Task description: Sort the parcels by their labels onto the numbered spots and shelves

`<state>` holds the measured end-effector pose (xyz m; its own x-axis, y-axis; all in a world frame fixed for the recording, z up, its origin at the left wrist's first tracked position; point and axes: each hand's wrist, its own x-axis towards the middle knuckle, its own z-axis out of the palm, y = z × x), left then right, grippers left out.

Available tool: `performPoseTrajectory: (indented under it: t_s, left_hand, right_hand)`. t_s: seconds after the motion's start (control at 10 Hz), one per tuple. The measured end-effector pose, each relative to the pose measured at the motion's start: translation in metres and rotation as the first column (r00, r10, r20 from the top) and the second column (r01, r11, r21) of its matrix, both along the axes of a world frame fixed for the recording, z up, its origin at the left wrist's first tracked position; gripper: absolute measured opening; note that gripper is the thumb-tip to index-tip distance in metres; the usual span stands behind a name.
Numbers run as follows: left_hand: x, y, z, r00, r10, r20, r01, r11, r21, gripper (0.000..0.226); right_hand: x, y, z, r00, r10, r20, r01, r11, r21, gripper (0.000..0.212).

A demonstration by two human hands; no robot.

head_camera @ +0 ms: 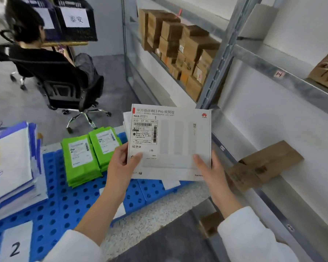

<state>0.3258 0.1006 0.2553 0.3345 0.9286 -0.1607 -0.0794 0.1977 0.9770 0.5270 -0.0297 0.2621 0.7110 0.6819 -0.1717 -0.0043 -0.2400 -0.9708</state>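
Gripping white box (178, 140) at lower corners: left hand (121, 163), right hand (210, 171), shipping label (145, 131) facing up

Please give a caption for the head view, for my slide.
Left hand and right hand hold a white labelled box beside shelves of brown parcels.

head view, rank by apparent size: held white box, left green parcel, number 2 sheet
1. white box
2. left green parcel
3. number 2 sheet, cut off by the frame edge, so unsure against the parcel
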Motion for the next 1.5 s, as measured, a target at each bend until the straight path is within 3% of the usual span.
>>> performPoseTrajectory:
  t_s: [0.4, 0.7, 1.0, 1.2, 1.3, 1.4, 1.5]
  left_hand:
    - [0.061, 0.089, 0.004, 0.978, 0.194, -0.077, -0.192, 0.981, 0.028, 0.034]
    - [0.1, 0.145, -0.019, 0.939, 0.314, -0.142, -0.327, 0.942, -0.078, 0.032]
    - [0.113, 0.168, -0.047, 0.927, 0.281, -0.248, -0.32, 0.937, -0.138, 0.032]
    - [0.111, 0.164, -0.052, 0.93, 0.286, -0.233, -0.321, 0.938, -0.131, 0.029]
    - [0.111, 0.164, -0.049, 0.921, 0.274, -0.278, -0.311, 0.946, -0.095, 0.028]
    - [0.109, 0.171, -0.044, 0.908, 0.239, -0.345, -0.258, 0.966, -0.009, 0.031]
    - [0.104, 0.179, -0.029, 0.846, 0.209, -0.49, -0.159, 0.977, 0.142, 0.037]
  right_hand:
    - [0.087, 0.134, -0.006, 0.969, 0.237, -0.062, -0.235, 0.971, 0.035, 0.058]
    - [0.14, 0.22, -0.033, 0.921, 0.389, -0.018, -0.389, 0.915, -0.107, 0.053]
    - [0.156, 0.248, -0.061, 0.911, 0.412, 0.027, -0.398, 0.893, -0.208, 0.048]
    - [0.153, 0.241, -0.065, 0.912, 0.409, 0.03, -0.393, 0.894, -0.215, 0.044]
    - [0.157, 0.24, -0.057, 0.888, 0.455, 0.075, -0.425, 0.871, -0.248, 0.035]
    - [0.158, 0.245, -0.046, 0.846, 0.486, 0.218, -0.408, 0.855, -0.321, 0.028]
    - [0.148, 0.247, -0.029, 0.752, 0.492, 0.439, -0.359, 0.864, -0.353, 0.037]
